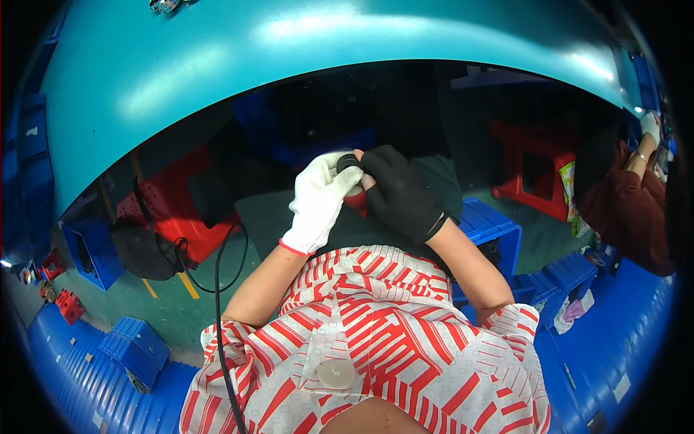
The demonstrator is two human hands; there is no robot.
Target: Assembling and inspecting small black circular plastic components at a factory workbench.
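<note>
My left hand point(318, 195), in a white knit glove with a red cuff, is closed with thumb and fingers pinched on a small black rounded part point(348, 162). My right hand point(401, 189) wears a black glove with bare fingertips showing, and its fingers close on the same part from the right. Both hands meet in front of my body, over my dark-clothed lap. Fingers cover much of the part, so I cannot make out its exact kind.
A teal tabletop point(217, 79) curves across the far side, with a small shiny metal object point(165, 5) at its far edge. Red stools point(177, 202) and blue crates point(137, 347) stand around. A black cable point(218, 311) hangs at my left. Another person's gloved hand point(650, 126) is far right.
</note>
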